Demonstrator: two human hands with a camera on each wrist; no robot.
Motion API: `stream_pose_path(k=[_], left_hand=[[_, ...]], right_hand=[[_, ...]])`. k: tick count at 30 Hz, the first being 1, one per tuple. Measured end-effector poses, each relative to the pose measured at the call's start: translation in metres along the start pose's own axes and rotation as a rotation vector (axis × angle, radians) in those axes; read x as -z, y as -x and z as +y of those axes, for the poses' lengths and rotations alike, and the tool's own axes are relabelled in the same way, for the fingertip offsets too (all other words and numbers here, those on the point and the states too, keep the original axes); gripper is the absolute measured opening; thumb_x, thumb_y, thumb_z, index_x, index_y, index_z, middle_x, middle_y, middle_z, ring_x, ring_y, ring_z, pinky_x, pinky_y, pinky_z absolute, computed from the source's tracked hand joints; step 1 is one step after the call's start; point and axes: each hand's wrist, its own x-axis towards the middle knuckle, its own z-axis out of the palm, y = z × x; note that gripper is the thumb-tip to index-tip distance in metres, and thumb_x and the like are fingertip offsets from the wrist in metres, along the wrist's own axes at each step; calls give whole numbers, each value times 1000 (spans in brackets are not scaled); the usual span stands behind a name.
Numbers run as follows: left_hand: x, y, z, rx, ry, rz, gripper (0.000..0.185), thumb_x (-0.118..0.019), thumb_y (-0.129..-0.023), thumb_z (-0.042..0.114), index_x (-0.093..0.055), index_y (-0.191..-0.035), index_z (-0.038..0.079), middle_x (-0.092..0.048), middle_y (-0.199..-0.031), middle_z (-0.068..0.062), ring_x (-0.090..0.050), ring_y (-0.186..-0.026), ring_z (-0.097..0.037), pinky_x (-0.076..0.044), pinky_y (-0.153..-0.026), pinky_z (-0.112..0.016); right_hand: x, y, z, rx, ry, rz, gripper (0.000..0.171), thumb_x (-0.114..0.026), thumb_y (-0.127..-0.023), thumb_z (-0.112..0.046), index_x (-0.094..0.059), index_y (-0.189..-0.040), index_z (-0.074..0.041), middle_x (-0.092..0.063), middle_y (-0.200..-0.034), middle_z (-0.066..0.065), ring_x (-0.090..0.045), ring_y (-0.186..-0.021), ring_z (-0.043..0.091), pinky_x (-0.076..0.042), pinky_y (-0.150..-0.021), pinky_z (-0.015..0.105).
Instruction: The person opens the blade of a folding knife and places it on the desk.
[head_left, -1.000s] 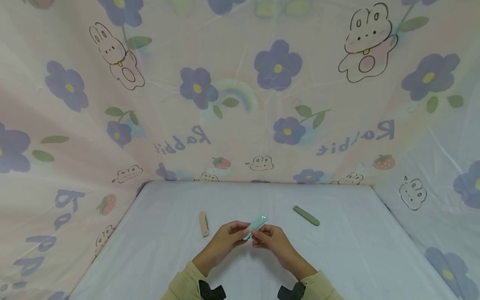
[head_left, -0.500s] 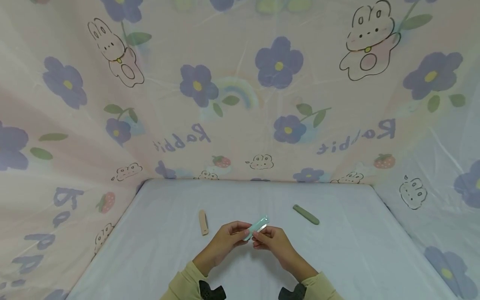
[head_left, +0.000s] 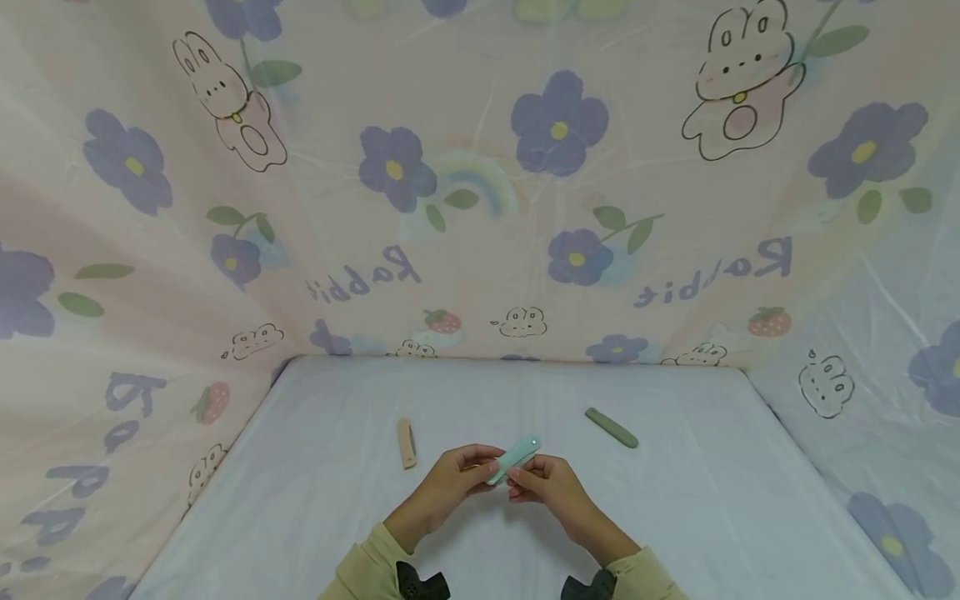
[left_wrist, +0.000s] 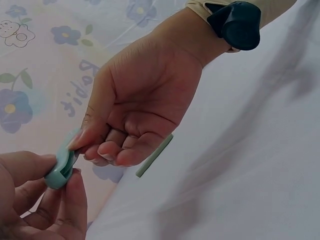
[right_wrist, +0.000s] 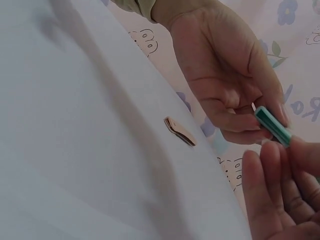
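Pale sheeting covers the bench; my left hand and right hand both pinch 1 mint folding knife. It seems light, stiff and slick, best held by its plastic sides.

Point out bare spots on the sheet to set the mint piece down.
Bare white sheet lies left of the left hand, below the beige piece, and right of the right hand, below the dark green piece. It is crowded only at the centre, where both hands hold the mint piece.
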Motion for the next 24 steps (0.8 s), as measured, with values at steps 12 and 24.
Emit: stream_pose_path(k=[12, 24], left_hand=[[-2, 3, -2, -19, 18, -44, 34, -61, -91, 18, -57, -120, 0, -60, -103, -11, -60, -94, -21, -51, -82, -33], [-1, 3, -2, -10, -8, -31, 33, -63, -90, 15, -58, -118, 0, -61, -101, -9, -61, -90, -19, -52, -79, -33]], right_hand=[[5, 6, -2, 9, -3, -35, 27, -65, -88, -17, -58, -94, 9, -65, -88, 21, -64, -86, 36, -54, -75, 38], [17, 12, -1, 10, -4, -38, 23, -65, -86, -13, -54, -80, 6, -63, -76, 9, -65, -74, 22, -54, -73, 40]])
